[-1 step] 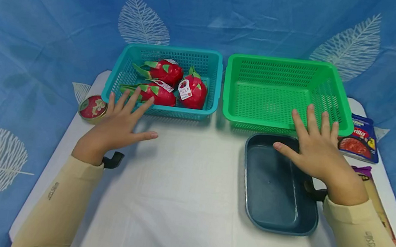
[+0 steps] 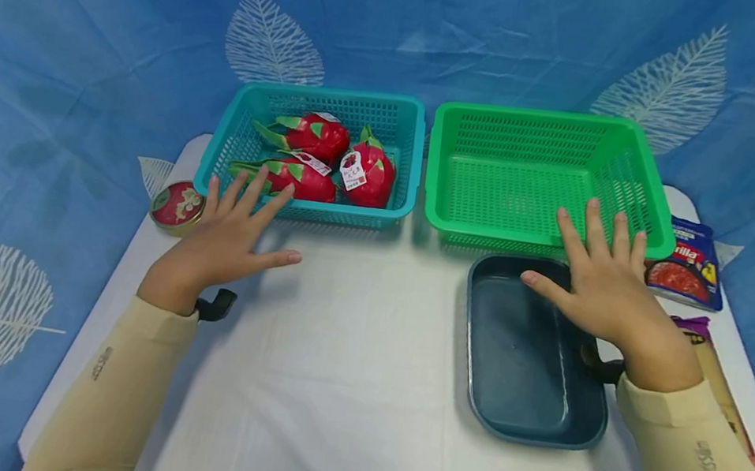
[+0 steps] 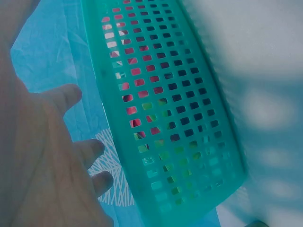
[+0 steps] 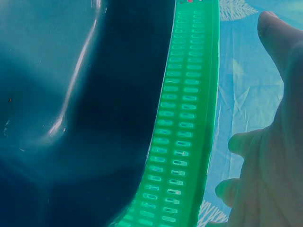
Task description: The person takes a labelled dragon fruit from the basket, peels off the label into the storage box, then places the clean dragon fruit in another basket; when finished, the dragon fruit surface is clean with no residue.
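- The left hand [image 2: 222, 243] hovers palm down with its fingers [image 2: 250, 191] spread and straight, grasping nothing; the fingertips lie at the near wall of the teal perforated plastic basket [image 2: 240, 139].
- The left wrist view shows those released fingers [image 3: 66, 97] just beside that basket's wall [image 3: 165, 118], red showing through the holes.
- The right hand [image 2: 609, 298] is likewise flat and released, fingers [image 2: 594, 224] splayed over the near rim of the green perforated plastic basket [image 2: 499, 180], its thumb above the dark blue rectangular plastic tray [image 2: 521, 366].
- Set against the head picture of the same instant, nothing has shifted: both hands, both baskets and the tray lie exactly as there, so I judge no handling is under way.
- 3 red dragon fruits with green scales and paper tags [image 2: 319, 156] sit inside the teal basket; the green basket holds nothing.
- On the white-covered counter [image 2: 347, 359] a round red-lidded tin [image 2: 176, 205] lies left of the left hand, and a blue sauce pouch [image 2: 692, 265] lies right of the green basket, with another packet [image 2: 718, 368] nearer.
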Demonstrator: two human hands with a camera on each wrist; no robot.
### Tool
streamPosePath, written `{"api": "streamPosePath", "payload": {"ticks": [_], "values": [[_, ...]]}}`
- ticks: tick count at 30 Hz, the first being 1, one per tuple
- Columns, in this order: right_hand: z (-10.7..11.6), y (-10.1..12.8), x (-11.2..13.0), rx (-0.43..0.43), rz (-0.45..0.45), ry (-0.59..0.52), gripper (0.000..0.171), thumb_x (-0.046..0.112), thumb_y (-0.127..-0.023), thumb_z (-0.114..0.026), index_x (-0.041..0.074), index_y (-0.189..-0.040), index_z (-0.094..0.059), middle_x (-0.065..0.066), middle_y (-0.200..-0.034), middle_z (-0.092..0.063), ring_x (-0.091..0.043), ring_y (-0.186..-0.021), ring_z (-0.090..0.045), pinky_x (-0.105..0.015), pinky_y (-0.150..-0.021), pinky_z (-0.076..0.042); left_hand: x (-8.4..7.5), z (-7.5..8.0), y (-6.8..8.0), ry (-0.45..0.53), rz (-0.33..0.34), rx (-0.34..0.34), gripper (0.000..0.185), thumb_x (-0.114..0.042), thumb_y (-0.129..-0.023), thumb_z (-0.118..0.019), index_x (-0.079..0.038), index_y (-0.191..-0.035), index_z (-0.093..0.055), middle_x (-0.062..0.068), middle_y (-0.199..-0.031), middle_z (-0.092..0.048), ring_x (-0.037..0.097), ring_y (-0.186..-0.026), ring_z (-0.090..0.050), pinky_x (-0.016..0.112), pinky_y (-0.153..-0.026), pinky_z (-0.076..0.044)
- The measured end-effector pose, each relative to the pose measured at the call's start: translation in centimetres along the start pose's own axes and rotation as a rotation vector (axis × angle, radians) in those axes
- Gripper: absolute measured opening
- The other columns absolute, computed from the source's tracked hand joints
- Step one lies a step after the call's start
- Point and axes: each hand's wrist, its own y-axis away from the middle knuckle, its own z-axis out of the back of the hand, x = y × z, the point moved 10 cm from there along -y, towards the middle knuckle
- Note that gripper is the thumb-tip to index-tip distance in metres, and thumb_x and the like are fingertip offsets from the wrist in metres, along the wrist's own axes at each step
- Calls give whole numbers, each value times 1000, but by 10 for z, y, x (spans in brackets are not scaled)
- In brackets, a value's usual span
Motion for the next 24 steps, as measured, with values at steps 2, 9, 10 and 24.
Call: {"api": "streamPosePath", "payload": {"ticks": [2,9,10,24], "values": [[-1,0,1,1,1,2,96,65,-86,-49,20,-151,6,-6,-149,27,-32,-129,32,-60,-92,25,0,0,1,1,2,-3,96,-77,-78,-43,-30,-151,-2,6,-154,16,38,-137,9,61,-97,20],[-3,1,3,10,-6,6,96,66,-85,-49,21,-150,7,-4,-149,28,-31,-129,32,-61,-93,24,0,1,6,-3,-4,-9,97,-77,-78,-44,-29,-151,-2,6,-154,16,37,-137,10,61,-98,19],[-3,1,3,9,-5,5,96,66,-85,-49,21,-150,6,-4,-149,28,-31,-129,32,-61,-93,24,0,1,6,-4,-6,-11,97,-77,-78,-44,-29,-151,-2,5,-154,16,37,-137,11,61,-98,18],[-3,2,3,10,15,-2,97,64,-86,-51,21,-150,7,-5,-149,27,-33,-130,30,-60,-93,24,0,9,14,152,-5,-115,96,-69,-78,-55,-30,-151,-6,2,-155,8,26,-139,11,53,-106,9]]}}
